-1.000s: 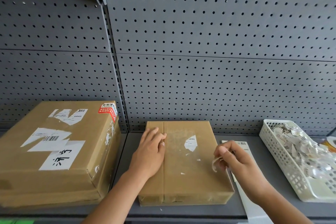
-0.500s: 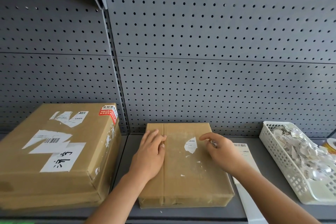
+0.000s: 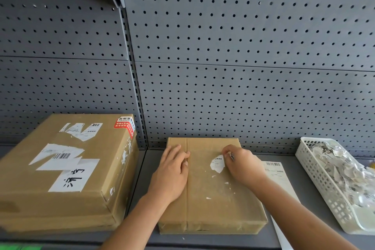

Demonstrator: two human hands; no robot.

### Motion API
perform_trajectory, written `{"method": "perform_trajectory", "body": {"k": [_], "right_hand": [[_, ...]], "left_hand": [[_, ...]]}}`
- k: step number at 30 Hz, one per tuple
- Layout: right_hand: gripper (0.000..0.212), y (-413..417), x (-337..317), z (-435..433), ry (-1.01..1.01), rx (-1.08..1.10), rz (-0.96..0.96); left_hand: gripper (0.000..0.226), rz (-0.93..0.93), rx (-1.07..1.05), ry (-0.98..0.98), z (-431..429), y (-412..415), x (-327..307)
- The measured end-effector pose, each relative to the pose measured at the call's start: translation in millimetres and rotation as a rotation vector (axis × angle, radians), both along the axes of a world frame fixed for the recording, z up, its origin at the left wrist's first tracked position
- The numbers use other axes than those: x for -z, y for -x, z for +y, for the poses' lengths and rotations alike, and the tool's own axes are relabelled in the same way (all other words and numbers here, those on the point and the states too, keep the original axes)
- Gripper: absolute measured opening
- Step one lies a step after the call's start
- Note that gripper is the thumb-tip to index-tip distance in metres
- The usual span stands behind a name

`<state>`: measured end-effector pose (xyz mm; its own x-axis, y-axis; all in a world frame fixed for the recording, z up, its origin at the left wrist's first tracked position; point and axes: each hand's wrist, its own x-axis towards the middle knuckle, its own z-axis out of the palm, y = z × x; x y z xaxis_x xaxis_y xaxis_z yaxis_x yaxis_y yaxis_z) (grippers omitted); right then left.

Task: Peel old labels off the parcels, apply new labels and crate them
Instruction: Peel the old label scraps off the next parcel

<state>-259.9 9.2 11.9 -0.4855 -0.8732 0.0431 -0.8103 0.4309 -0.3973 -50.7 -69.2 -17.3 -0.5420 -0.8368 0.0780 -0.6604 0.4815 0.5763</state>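
Well, at the shelf's [image 3: 140,178] left end I see a large cardboard box [image 3: 67,172] with torn labels. Just right of it lies the small parcel [image 3: 209,205]. The left hand [image 3: 172,174] rests flat on its left half, grip wide, fingers straight. The right hand [image 3: 242,165] has a narrow grip, pinching the right edge of the torn old label [image 3: 217,165]. Further right are a label sheet [image 3: 278,176], then a white basket [image 3: 316,176] of paper scraps [image 3: 341,166].

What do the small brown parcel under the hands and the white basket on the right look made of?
Small brown flat parcel: probably cardboard, matte finish, judging by its stiff creased edges and folded seam. White lattice basket: apparently moulded plastic, faintly glossy, with even grid openings in its walls.
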Motion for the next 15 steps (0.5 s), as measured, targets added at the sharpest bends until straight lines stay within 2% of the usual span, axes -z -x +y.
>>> {"method": "perform_trajectory", "body": {"k": [7,11,15], "right_hand": [[0.023,0.1,1.7,-4.6,-0.033,-0.029,0.0],[0.019,4.3,4.4,-1.8,0.03,-0.015,-0.055],[0.022,-1.3,4.8,-3.1,-0.008,0.006,0.025]], "left_hand": [[0.036,-0.002,-0.003,-0.006,-0.4,-0.3,0.9],[0.036,-0.005,0.0,-0.004,-0.7,0.2,0.9],[0.036,-0.005,-0.003,-0.011,-0.4,0.2,0.3]]}}
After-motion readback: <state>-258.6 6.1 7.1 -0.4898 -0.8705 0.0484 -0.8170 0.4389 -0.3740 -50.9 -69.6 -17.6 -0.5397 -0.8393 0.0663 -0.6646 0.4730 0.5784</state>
